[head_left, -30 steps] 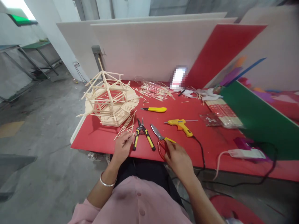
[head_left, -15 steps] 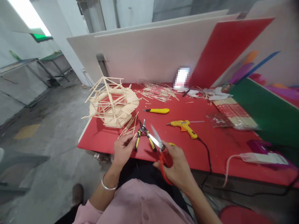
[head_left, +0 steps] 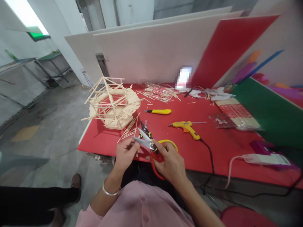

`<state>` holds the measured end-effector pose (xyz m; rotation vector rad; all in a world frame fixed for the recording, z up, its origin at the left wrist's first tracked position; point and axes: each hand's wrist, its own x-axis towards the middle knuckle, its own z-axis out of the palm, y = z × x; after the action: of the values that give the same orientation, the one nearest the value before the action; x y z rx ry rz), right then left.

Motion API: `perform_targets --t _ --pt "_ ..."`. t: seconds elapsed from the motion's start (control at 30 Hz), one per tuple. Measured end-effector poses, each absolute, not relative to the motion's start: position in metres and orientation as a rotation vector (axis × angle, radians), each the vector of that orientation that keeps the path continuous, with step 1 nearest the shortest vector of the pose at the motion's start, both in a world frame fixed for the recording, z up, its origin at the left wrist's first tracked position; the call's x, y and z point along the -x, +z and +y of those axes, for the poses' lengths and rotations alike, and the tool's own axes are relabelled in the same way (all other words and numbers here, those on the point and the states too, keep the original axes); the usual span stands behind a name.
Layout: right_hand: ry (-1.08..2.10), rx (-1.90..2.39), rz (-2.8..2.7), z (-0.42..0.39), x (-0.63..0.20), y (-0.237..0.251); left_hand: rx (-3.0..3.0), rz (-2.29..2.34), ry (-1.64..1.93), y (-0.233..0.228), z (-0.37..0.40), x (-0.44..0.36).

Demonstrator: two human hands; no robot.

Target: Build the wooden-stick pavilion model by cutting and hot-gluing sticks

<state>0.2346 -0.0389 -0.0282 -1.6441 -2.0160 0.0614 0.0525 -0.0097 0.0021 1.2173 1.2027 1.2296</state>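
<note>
My left hand (head_left: pixel 126 153) is closed in a pinch at the table's front edge, on what looks like a thin wooden stick, mostly hidden by the fingers. My right hand (head_left: pixel 169 162) grips red-handled scissors (head_left: pixel 147 143), blades parted and pointing left, their tips at my left fingertips. A yellow loop (head_left: pixel 174 144) shows beyond my right hand; I cannot tell whether it belongs to the scissors. Partly behind the blades lie black-and-yellow pliers (head_left: pixel 147 128). Loose sticks (head_left: pixel 129 130) lie just beyond my left hand, beside a stick-built model (head_left: pixel 113 104) with an open roof frame.
A yellow cutter knife (head_left: pixel 161 111) and a yellow glue gun (head_left: pixel 187 126) with its cord lie on the red table (head_left: pixel 146 119). Farther back are bagged sticks (head_left: pixel 161 92) and a lit phone (head_left: pixel 184 78). Another person's leg and shoe (head_left: pixel 76 184) appear at lower left.
My right hand has brought the scissors leftward, so their blades now reach my left fingertips and cover part of the pliers. The other person's leg extends farther into view.
</note>
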Motion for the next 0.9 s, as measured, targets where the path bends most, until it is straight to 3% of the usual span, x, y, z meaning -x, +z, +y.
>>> perform_targets --t 0.27,0.53,0.9 --pt "-0.148 1.907 -1.751 -0.028 -0.256 -0.025 -1.082 1.218 1.231 -0.011 -0.011 -0.049" --pt "0.327 1.575 -1.989 -0.037 -0.234 -0.025 -1.124 1.165 1.266 -0.011 -0.009 -0.050" --pt "-0.022 1.693 -1.998 -0.031 -0.237 -0.026 -0.902 1.096 1.167 -0.014 -0.009 -0.047"
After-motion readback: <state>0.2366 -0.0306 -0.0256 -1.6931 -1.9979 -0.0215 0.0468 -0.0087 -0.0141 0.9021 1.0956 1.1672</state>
